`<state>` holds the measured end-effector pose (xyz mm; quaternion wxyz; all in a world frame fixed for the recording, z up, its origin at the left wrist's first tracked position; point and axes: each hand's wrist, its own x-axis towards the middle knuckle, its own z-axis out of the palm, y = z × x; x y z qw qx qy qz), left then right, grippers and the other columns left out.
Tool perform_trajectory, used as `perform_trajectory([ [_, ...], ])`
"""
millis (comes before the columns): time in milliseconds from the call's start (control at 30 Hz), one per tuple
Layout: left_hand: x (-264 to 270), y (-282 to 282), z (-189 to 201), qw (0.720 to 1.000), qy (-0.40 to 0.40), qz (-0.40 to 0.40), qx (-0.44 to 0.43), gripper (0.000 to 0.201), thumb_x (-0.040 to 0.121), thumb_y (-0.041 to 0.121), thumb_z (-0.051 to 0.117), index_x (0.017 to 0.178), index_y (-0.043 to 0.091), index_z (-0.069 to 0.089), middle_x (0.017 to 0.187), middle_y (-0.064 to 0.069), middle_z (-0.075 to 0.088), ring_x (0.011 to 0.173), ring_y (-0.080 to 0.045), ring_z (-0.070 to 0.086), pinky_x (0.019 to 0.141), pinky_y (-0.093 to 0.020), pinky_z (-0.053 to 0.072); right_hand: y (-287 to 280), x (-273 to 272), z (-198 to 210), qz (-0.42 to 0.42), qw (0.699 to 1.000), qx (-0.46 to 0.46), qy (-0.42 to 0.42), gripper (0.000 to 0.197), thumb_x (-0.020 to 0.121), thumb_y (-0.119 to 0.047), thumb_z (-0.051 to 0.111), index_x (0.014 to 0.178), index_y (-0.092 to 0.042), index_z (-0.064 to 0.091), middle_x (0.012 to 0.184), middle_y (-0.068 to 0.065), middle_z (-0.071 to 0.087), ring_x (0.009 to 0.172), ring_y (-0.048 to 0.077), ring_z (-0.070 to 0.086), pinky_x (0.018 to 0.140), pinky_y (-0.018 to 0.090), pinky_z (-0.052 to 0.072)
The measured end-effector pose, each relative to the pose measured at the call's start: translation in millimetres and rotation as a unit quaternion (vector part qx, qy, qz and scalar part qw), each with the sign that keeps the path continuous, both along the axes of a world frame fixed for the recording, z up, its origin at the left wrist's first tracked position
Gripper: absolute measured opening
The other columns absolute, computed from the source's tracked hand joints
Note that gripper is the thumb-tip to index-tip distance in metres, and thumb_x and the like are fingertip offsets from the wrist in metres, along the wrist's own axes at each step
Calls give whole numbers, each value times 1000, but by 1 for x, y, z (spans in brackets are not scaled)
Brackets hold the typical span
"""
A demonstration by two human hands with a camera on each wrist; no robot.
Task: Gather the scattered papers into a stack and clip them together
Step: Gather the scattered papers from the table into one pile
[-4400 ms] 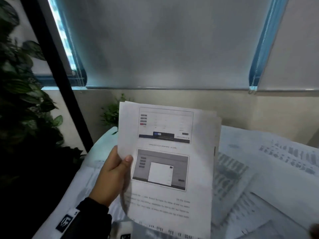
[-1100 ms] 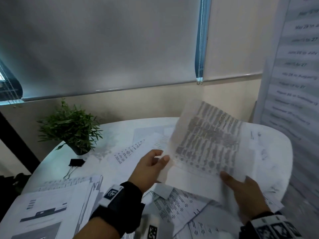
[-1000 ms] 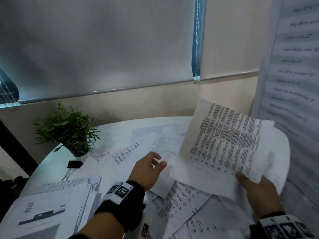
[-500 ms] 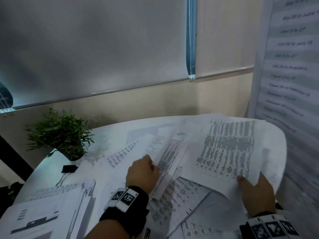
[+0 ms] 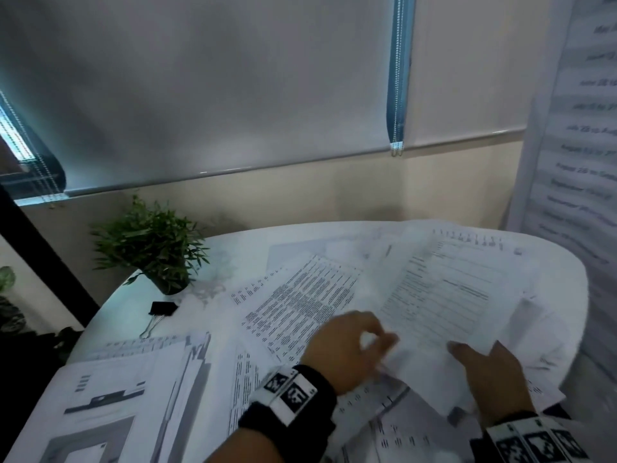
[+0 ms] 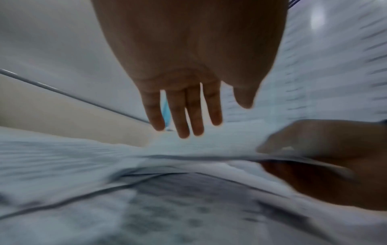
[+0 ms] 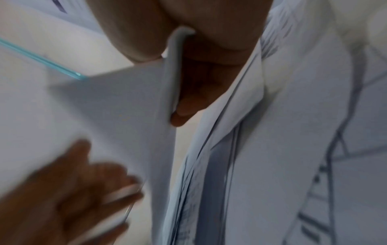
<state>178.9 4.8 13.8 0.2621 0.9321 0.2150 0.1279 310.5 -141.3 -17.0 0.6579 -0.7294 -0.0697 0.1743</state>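
Printed papers [image 5: 300, 302] lie scattered over a round white table [image 5: 233, 248]. My right hand [image 5: 467, 352] pinches the near edge of one printed sheet [image 5: 444, 295], held low over the pile; the right wrist view shows this hand [image 7: 173, 99] with thumb above and fingers below the sheet [image 7: 117, 99]. My left hand [image 5: 377, 335] is at that sheet's near left corner. In the blurred left wrist view its fingers [image 6: 188, 116] are straight and hold nothing. A gathered stack [image 5: 117, 396] lies at the near left. A black binder clip [image 5: 162, 309] sits beside a potted plant [image 5: 150, 242].
A wall with lowered blinds [image 5: 217, 95] runs behind the table. A tall printed banner [image 5: 581, 145] stands close at the right. More loose sheets [image 5: 384, 429] lie near the front edge under my wrists.
The right hand has lowered its sheet from upright to nearly flat over the pile. The left hand has moved right, to that sheet's near corner.
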Motion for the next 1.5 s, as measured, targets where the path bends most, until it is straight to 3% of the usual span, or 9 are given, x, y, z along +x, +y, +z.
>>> perform_trajectory([
  [267,-27,54,-20,948,282,142,47,63,73,67,58,120,26,48,123,3,49,110,-18,51,88,-32,44,4,0,-7,6,1000,-25,1,41,87,6,55,127,1,48,125,15,55,109,28,51,104,39,35],
  [500,-23,57,-2,968,177,171,52,15,89,30,46,87,21,58,92,0,62,80,-17,53,67,-25,41,2,-9,11,-27,999,-13,-42,85,84,17,43,144,-27,2,115,6,41,101,21,45,99,33,34],
  [667,-25,53,12,971,-30,236,-4,28,94,37,47,71,21,47,72,3,61,72,-19,58,57,-25,38,-3,-9,11,17,987,-91,-130,70,81,15,45,131,-32,33,105,6,55,72,22,54,72,28,44],
  [867,-3,3,24,991,-65,102,53,21,95,40,43,88,23,53,90,6,71,79,-15,67,74,-32,54,8,-11,10,91,989,-82,-83,14,92,-33,55,89,-31,69,111,5,67,94,17,57,92,32,41],
  [967,5,-29,21,995,2,-17,103,23,94,41,39,97,24,55,99,1,68,91,-22,64,78,-36,51,14,-14,15,128,991,-39,-17,48,73,-73,56,80,-27,69,91,0,69,89,20,61,92,40,45],
  [1100,6,-48,22,985,67,-150,59,28,91,46,43,104,29,61,109,3,65,101,-19,59,84,-35,48,10,-11,6,110,979,-141,-96,15,81,-34,70,83,-19,71,87,8,71,92,28,64,87,39,48],
  [1267,-2,23,-7,991,39,125,-20,41,91,52,46,125,29,50,134,3,52,119,-15,50,103,-36,41,-9,6,-3,103,970,-209,-74,26,85,-16,67,107,-2,69,105,19,67,92,29,58,83,33,44],
  [1367,-19,80,-28,922,230,309,28,70,86,60,46,142,22,28,149,-8,29,137,-29,27,108,-45,30,-13,6,-3,128,968,-200,-75,35,84,-3,65,118,-4,60,108,14,63,89,22,51,82,29,39],
  [1500,-25,105,-44,889,311,336,-12,78,73,69,50,130,16,38,137,-14,41,128,-34,38,106,-43,33,-8,3,2,131,980,-139,-58,78,83,10,60,147,-16,23,123,2,45,100,18,43,91,28,35],
])
